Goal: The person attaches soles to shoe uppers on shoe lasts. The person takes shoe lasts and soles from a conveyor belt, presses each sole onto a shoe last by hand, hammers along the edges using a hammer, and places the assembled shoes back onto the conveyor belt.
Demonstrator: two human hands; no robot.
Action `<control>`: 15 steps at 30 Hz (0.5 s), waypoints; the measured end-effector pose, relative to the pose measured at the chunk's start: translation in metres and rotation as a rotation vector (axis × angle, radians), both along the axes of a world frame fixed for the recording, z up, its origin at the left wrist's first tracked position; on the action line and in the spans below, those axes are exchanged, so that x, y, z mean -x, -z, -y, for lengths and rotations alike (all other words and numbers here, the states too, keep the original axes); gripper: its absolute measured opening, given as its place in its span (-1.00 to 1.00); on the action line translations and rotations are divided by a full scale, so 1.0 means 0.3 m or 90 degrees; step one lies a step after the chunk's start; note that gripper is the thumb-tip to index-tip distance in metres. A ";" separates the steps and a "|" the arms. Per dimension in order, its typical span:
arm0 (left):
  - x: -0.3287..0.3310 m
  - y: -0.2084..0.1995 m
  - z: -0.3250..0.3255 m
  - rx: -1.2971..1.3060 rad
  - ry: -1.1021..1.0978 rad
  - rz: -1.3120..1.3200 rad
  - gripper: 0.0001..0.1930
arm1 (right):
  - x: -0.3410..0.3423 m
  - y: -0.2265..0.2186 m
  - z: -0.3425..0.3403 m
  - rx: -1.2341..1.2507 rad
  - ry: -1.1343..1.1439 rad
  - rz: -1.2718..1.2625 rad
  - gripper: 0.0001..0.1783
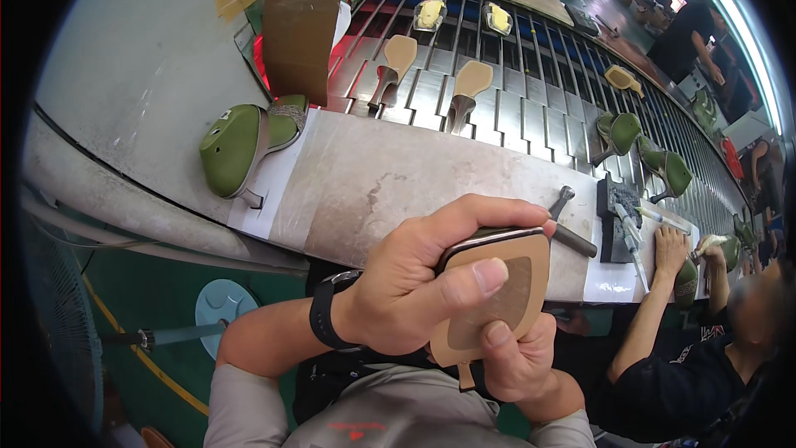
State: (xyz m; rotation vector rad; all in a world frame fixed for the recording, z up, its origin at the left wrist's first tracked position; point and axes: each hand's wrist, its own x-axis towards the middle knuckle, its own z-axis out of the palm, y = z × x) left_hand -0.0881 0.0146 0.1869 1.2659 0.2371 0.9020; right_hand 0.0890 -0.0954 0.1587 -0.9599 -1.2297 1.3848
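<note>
Clearly both hands were occupied: my left hand gripped the tan shoe sole, thumb flat across its face and forefinger along the dark edge, while my right hand held the lower part, thumb on the face, its other fingers largely hidden. The sole was tilted in front of me, by the near edge of the worktable. Uneven thumb pressure, I judged, could twist it loose. The hammer lay near my left forefinger, so a careless sweep might knock it.
</note>
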 end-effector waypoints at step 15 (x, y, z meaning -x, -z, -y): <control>0.016 -0.004 -0.006 -0.032 0.026 -0.011 -0.42 | 0.055 -0.018 -0.025 -0.097 0.092 -0.018 -0.70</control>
